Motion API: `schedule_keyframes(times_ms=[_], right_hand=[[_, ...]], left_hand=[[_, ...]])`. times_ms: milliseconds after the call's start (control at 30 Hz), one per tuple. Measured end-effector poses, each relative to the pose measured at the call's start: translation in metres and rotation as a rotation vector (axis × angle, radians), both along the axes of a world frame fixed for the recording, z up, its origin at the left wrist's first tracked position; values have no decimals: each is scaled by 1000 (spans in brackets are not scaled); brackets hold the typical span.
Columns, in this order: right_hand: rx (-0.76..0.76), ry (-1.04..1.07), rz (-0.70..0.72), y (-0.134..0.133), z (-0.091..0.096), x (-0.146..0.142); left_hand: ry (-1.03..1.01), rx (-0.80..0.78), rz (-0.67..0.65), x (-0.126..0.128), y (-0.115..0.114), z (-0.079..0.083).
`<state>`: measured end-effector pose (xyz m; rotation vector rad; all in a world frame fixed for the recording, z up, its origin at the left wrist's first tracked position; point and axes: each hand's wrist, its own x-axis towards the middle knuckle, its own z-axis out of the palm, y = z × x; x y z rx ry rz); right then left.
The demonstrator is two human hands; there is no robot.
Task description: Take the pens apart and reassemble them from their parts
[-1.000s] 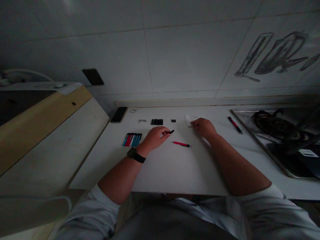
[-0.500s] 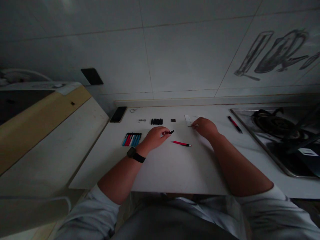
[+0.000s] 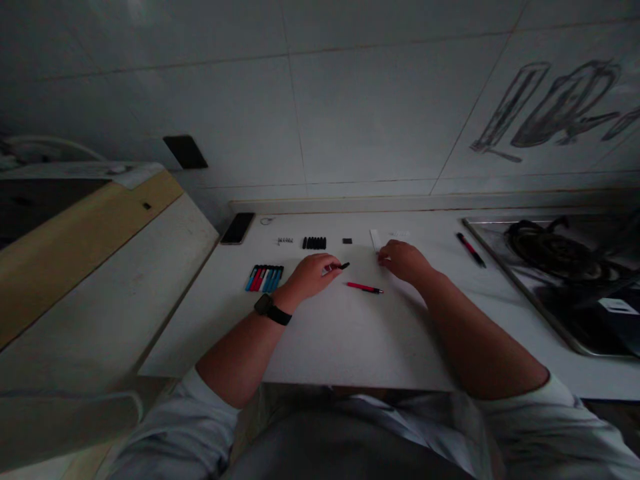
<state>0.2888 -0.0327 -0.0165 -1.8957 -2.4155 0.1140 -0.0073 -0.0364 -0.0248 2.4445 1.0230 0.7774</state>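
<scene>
My left hand (image 3: 315, 273), wearing a black watch, is closed on a small black pen part (image 3: 345, 266) that sticks out past its fingertips. A red pen (image 3: 364, 288) with a black end lies on the table just below and between my hands. My right hand (image 3: 404, 259) has its fingers pinched together at the lower end of a white strip (image 3: 375, 240). Whatever is between those fingertips is too small to make out. Left of my left hand lies a row of red, blue and white pen barrels (image 3: 265, 279).
Along the back of the white table (image 3: 325, 340) are small springs (image 3: 285, 240), a row of black pen parts (image 3: 314, 243), a small dark piece (image 3: 347, 241) and a phone (image 3: 237, 229). Right are a red-and-black pen (image 3: 471, 250) and a metal-rimmed stove (image 3: 530, 293).
My right hand has shifted slightly left and toward me, uncovering small pale pieces behind it. My left hand keeps its hold on the black pen part, almost unmoved.
</scene>
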Motion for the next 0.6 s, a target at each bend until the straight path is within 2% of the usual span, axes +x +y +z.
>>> schedule_keyframes(times_ms=[167,333,500,600], right_hand=[[-20,33,-21,1,6,6],[-113,-85,-125,2,2,17],[-56,-144,-61,0,-4,12],[11,25,26,-2,-1,0]], left_hand=[[10,-1,-8,0,-1,0],[7,-13,-9,0,-1,1],[2,-11,-10,-1,0,0],[-10,5,13,-1,2,-2]])
